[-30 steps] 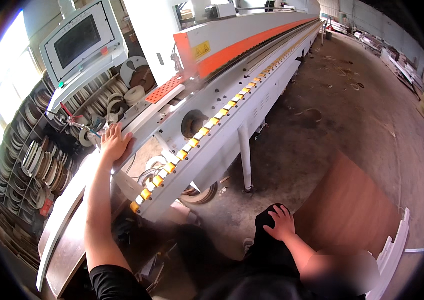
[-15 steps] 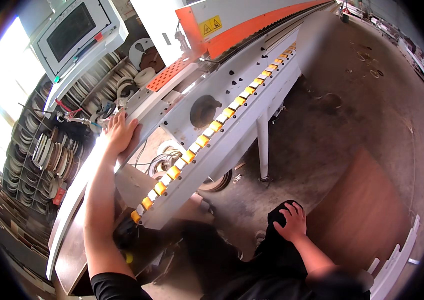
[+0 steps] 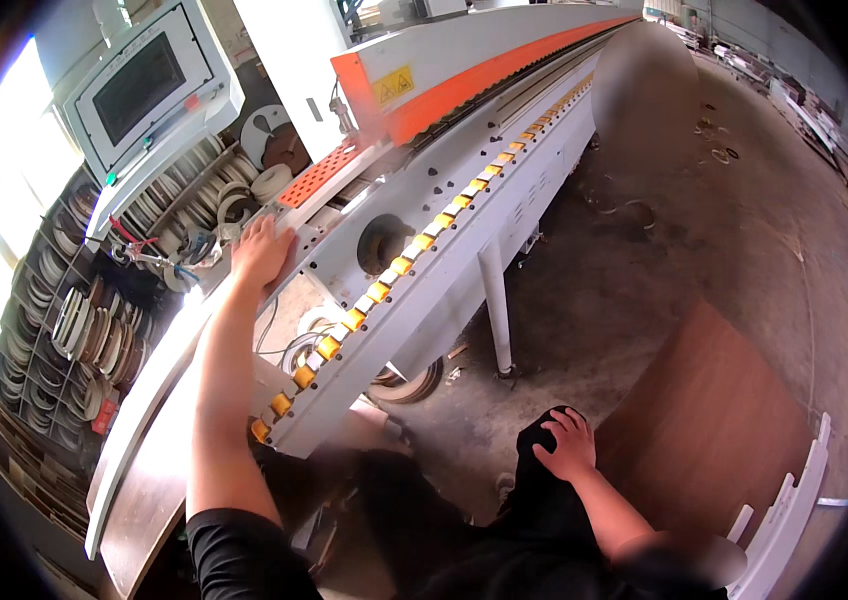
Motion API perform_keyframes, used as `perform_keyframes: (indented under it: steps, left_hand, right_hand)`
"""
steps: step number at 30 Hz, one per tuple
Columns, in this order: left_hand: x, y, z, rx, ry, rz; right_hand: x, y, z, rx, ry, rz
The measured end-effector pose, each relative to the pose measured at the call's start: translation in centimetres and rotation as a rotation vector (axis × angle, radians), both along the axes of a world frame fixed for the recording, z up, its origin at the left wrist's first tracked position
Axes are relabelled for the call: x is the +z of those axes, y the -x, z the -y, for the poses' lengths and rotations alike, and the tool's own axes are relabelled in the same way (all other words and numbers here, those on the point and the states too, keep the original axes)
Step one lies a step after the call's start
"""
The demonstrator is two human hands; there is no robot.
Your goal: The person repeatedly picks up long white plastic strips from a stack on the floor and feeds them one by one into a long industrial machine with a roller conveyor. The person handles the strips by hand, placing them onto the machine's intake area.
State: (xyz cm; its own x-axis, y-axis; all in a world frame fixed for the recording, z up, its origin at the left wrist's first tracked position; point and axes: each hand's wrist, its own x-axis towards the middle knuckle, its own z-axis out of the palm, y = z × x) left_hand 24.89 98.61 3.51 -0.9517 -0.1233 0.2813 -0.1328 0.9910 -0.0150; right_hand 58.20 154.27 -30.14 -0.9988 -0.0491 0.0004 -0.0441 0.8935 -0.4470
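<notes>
- Where the long pale strip (image 3: 156, 392) climbs from the lower left of the frame in the head view, the left hand (image 3: 262, 250) lies across it left of centre, arm outstretched, fingers extended. The underside is hidden, so I cannot tell whether it grips or merely presses; the flat lay suggests steadying.
- The hands are well apart: the right hand (image 3: 569, 445) rests, fingers loosely spread and holding nothing, on the dark-clothed knee (image 3: 534, 440) at the lower centre, probably just for support.
- Beneath the strip at lower left, a brown-topped table (image 3: 144, 520) seems placed to carry its length in line with the machine.
- Beyond the left hand sits a perforated orange plate (image 3: 319, 178), just before the white-and-orange housing (image 3: 414, 105) at upper centre.
- Yellow-and-white rollers (image 3: 379, 292) run diagonally along the machine's near edge, likely so that wide pieces can slide; the strip lies apart from them.
- At upper left, the control panel (image 3: 144, 90) is tilted, presumably for easy reading; below it, coils fill a rack (image 3: 84, 330), apparently stored upright for quick choosing.
- At lower right, a brown panel (image 3: 709, 400) lies near notched pale pieces (image 3: 794, 500), seemingly set aside.
</notes>
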Motion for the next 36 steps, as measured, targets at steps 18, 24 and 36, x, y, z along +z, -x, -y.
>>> perform_keyframes:
  steps: [18,24,36]
  left_hand:
    - [-0.4,-15.6,14.9,0.045,-0.173,-0.022]
    - [1.4,-14.5,11.0,0.136,-0.121,0.054]
    - [0.6,-15.1,12.1,0.114,0.056,0.004]
  right_hand:
    - [-0.7,-0.8,-0.4,0.014,0.006,-0.035]
    - [-0.7,-0.8,-0.9,0.021,-0.008,0.019]
    - [-1.0,-0.2,-0.4,-0.004,-0.008,-0.004]
